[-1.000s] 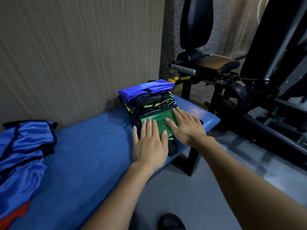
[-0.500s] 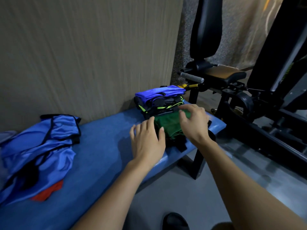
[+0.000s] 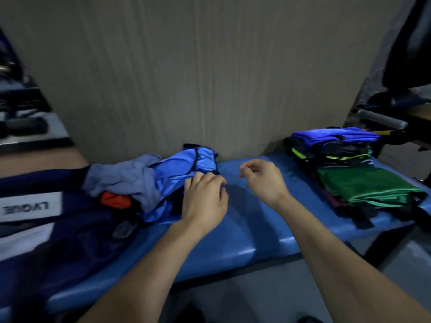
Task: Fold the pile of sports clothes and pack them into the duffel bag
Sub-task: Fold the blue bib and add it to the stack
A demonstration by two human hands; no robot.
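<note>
Shiny blue satin jersey w/ black trim (image 3: 186, 169) lies crumpled on blue padded bench (image 3: 245, 220), atop unfolded pile. My left hand (image 3: 205, 199) pinches its edge; right hand (image 3: 263, 178) hovers nearby, fingers loosely curled, empty. Best to lift it clear, then spread flat.

Both hands off the green garment (image 3: 366, 186); left hand (image 3: 205, 199) now grips blue jersey (image 3: 184, 169) mid-bench, right hand (image 3: 263, 178) hovers beside it.

Blue jersey (image 3: 184, 169) glossy satin cloth; bench (image 3: 245, 220) smooth vinyl, slight sheen.
</note>
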